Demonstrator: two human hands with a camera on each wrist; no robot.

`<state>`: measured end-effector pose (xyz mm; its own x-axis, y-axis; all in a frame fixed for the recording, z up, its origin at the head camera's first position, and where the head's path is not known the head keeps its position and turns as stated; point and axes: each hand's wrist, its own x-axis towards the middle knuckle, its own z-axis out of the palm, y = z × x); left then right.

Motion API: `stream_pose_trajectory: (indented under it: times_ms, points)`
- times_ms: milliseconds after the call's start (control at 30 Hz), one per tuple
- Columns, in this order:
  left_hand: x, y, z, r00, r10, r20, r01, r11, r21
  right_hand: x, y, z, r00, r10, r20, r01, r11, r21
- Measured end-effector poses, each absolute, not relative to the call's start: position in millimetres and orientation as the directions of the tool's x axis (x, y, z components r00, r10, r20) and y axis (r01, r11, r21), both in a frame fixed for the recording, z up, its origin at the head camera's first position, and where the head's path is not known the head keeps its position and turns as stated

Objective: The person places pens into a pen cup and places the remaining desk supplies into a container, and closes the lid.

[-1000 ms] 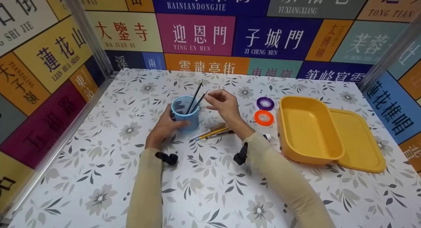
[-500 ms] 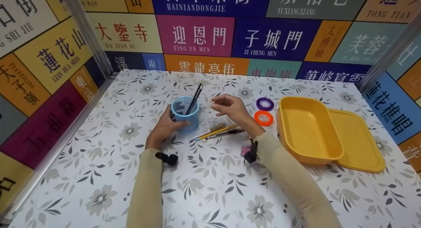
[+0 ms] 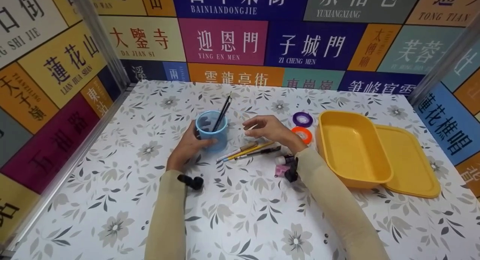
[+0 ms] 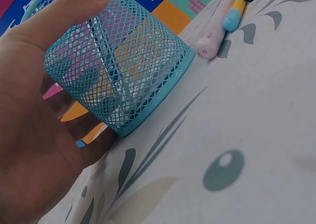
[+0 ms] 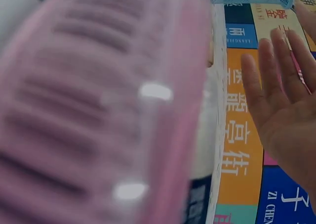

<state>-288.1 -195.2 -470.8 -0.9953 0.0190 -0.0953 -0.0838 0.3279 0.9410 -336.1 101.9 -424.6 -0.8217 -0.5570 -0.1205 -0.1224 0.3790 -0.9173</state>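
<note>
My left hand [image 3: 189, 145] grips a light-blue mesh pen holder [image 3: 217, 141]. In the left wrist view its thumb lies across the mesh [image 4: 123, 51] and its other fingers go round the far side. Two dark pencils [image 3: 222, 112] lean together in the holder, tips above the rim. Right of the holder hovers my right hand [image 3: 273, 130], its fingers loosely bent and holding nothing. Below it on the table lie a pale pen with a brown end [image 3: 238, 151], a yellow pencil with a blue end [image 3: 245, 152] and a black pen [image 3: 262, 151].
By the right wrist lie a small white-and-dark bottle [image 3: 283, 160] and a pink ridged object [image 3: 281, 171], blurred and large in the right wrist view. Purple [image 3: 308, 123] and orange [image 3: 308, 135] tape rolls sit beside a yellow box [image 3: 386, 174] and its lid [image 3: 416, 162].
The right hand let go of one pencil, which now leans against the other in the holder. That hand then drew back right and down towards the pens. The left hand stayed put.
</note>
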Motion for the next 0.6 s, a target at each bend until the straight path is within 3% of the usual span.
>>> stream_pose_trajectory:
  times_ms: [200,600]
  points:
    - [-288.6,-198.1,-473.2,-0.996,0.046,-0.076,-0.059,0.307,0.95,-341.1,105.0,-424.2,-0.79,-0.578,-0.203,-0.141,0.494,-0.858]
    - [-287.6,-197.2,-471.9,-0.997,0.04,-0.061,-0.046,0.312,0.949,-344.0,105.0,-433.7,-0.763,-0.59,-0.263,-0.184,0.589,-0.787]
